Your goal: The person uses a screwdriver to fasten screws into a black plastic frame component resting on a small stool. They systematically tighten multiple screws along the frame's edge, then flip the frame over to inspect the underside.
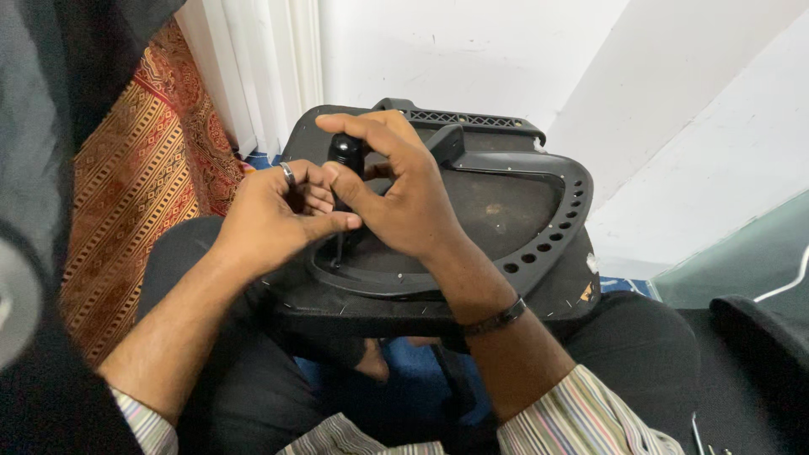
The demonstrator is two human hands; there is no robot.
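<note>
- A black chair seat pan (539,291), turned underside up, rests across the person's lap, its far edge near the white wall (472,50).
- A curved black plastic frame (556,227) with a row of round holes lies on the seat pan, around a dusty dark panel.
- The right hand (404,190) is closed around the black handle of a screwdriver (346,156), fingers curled over the top and thumb pressed against its side.
- The screwdriver stands nearly upright, its thin shaft reaching down to the inner edge of the frame at the left.
- The left hand (274,223) is half closed beside the shaft, its thumb touching the right hand's thumb; whether it pinches the shaft itself, I cannot tell.
- A ring (288,174) sits on one finger of the left hand, and a dark band (497,318) circles the right wrist.
- A patterned orange cloth (139,185) hangs at the left, beside the person's knee.
</note>
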